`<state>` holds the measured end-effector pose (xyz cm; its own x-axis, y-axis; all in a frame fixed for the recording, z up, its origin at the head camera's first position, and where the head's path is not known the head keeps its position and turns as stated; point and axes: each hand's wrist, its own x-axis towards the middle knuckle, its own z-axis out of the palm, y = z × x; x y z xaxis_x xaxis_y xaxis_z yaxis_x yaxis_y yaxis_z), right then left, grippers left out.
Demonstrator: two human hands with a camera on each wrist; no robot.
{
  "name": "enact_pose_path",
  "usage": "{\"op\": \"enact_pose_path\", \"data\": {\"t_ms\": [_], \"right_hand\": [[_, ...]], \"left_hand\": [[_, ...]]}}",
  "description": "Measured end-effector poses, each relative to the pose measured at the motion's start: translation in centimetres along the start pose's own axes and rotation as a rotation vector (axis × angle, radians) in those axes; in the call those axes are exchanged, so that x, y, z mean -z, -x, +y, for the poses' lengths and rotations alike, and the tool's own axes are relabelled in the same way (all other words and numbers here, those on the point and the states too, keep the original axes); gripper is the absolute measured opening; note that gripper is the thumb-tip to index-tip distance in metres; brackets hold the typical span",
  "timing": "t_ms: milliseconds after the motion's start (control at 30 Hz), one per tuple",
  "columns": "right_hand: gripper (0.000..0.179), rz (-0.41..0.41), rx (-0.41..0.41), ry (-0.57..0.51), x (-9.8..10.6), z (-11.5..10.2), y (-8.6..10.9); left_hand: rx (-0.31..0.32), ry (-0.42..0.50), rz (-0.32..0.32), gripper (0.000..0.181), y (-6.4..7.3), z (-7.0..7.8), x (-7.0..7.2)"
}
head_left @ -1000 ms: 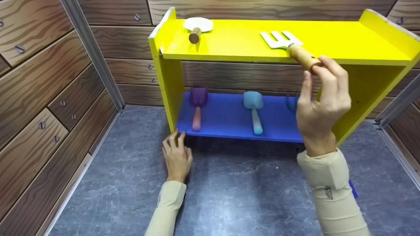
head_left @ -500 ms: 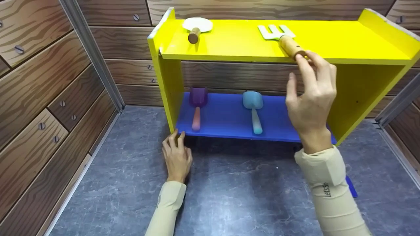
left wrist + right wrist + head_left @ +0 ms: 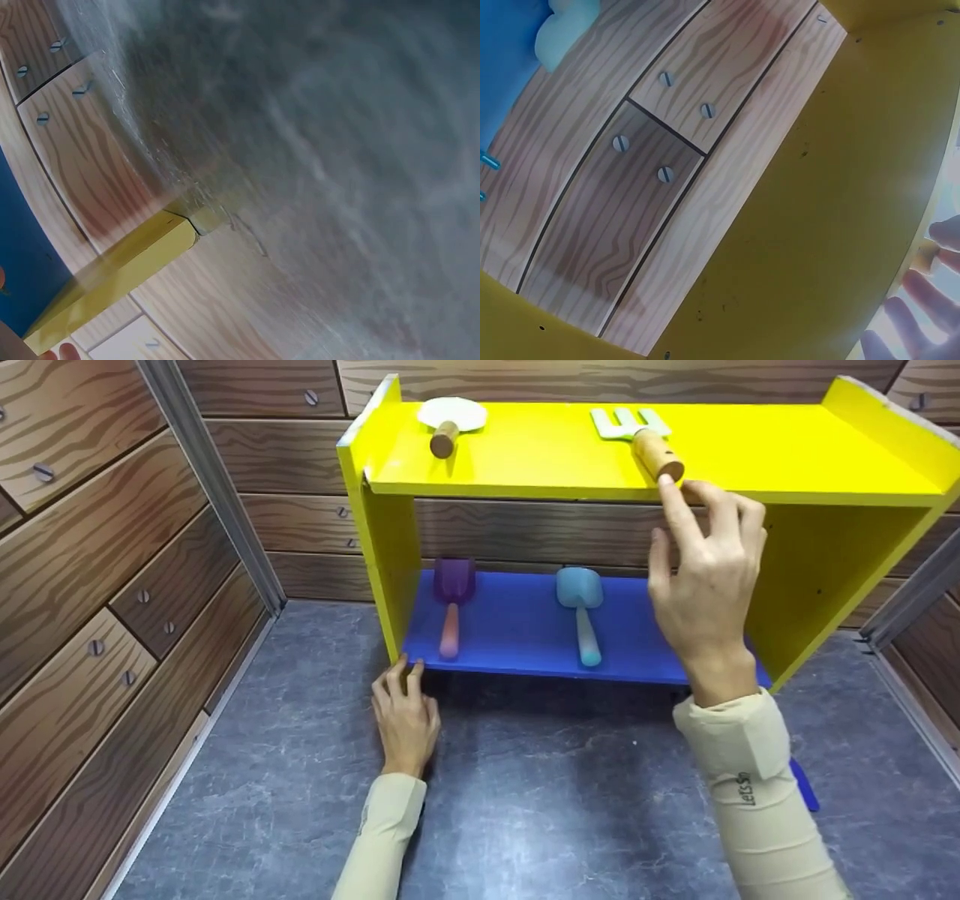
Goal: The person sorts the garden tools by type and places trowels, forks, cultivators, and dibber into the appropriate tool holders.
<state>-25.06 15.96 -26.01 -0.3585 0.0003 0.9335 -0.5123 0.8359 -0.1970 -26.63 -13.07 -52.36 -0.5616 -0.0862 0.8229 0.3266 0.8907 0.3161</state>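
Note:
A small hand fork [image 3: 655,451] with pale tines and a wooden handle lies on the yellow upper shelf [image 3: 540,457], its handle toward the front edge. My right hand [image 3: 709,577] touches the handle's end with the index fingertip; the thumb stands apart below. In the right wrist view, fingers [image 3: 922,296] show beside the handle end [image 3: 925,257]. My left hand [image 3: 405,720] rests its fingertips on the lower left corner of the shelf unit, where the yellow side panel [image 3: 124,274] meets the blue lower shelf [image 3: 517,622].
A white-bladed tool with a wooden handle [image 3: 444,439] lies at the upper shelf's left. Below are a purple scoop with a pink handle [image 3: 452,600] and a light blue scoop [image 3: 581,600]. Teal prongs [image 3: 489,160] show in the right wrist view. A blue piece [image 3: 804,786] is partly behind the right sleeve.
The hand fork has moved back and left onto the upper shelf. My right hand went from pinching its handle end to touching it with the index fingertip. The left hand has stayed put.

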Motion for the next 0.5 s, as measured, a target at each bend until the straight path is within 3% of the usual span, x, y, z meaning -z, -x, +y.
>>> {"op": "enact_pose_path", "data": {"t_ms": [267,500], "right_hand": [[0.045,-0.071,-0.005,0.038,0.03,-0.03,-0.26],[0.045,-0.085,-0.003,0.03,0.0,0.1,-0.46]], "left_hand": [[0.003,0.005,-0.004,0.049,0.04,0.08,0.02],[-0.002,0.007,0.012,0.048,-0.07,0.03,-0.06]]}}
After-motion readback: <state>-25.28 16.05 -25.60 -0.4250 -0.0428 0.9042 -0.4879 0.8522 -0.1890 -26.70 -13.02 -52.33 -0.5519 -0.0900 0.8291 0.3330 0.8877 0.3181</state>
